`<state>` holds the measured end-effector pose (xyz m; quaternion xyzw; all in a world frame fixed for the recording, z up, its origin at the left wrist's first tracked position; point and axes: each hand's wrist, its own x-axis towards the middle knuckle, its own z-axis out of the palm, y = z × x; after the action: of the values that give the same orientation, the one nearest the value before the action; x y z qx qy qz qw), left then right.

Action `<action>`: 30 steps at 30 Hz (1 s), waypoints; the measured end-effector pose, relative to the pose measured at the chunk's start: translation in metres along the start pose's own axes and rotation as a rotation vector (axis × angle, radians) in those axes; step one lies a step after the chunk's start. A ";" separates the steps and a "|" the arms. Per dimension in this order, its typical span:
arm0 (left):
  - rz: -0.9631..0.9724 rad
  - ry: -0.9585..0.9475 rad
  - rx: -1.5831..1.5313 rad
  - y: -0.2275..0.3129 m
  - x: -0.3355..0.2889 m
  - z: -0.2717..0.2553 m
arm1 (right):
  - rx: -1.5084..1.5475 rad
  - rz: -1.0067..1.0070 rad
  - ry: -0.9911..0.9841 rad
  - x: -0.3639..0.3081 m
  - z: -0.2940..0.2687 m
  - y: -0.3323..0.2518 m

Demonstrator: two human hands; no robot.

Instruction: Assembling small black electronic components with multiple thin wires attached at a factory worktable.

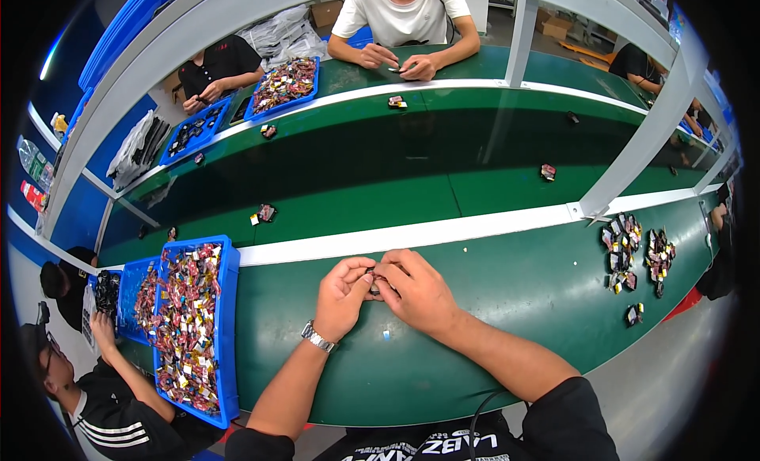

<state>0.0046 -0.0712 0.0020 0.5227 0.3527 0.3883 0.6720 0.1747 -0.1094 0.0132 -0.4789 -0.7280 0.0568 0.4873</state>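
Over the green bench, my left hand and my right hand meet, fingers closed around one small dark part with reddish bits. The fingers cover most of it, so its exact kind is hidden. A metal-band watch sits on my left wrist. To the left stands a blue tray heaped with small parts with reddish wires and white and yellow tags. At the right of the bench, similar dark parts lie in clusters, with a single one nearer me.
Beyond a white rail runs a green conveyor belt carrying scattered parts, one near the rail. Grey frame posts rise at the right. Across the belt, people work beside blue trays. Another person sits at my left.
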 end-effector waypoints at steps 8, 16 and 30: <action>0.002 -0.011 -0.003 0.003 -0.001 0.001 | -0.021 0.034 -0.025 -0.002 0.003 0.003; 0.003 -0.037 0.032 0.003 0.000 -0.002 | -0.072 -0.052 -0.018 0.001 -0.001 0.001; 0.038 -0.037 0.027 0.001 0.000 -0.002 | -0.060 -0.070 0.022 -0.001 0.001 0.000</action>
<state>0.0025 -0.0706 0.0028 0.5455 0.3354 0.3862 0.6639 0.1736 -0.1095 0.0119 -0.4684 -0.7402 0.0127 0.4823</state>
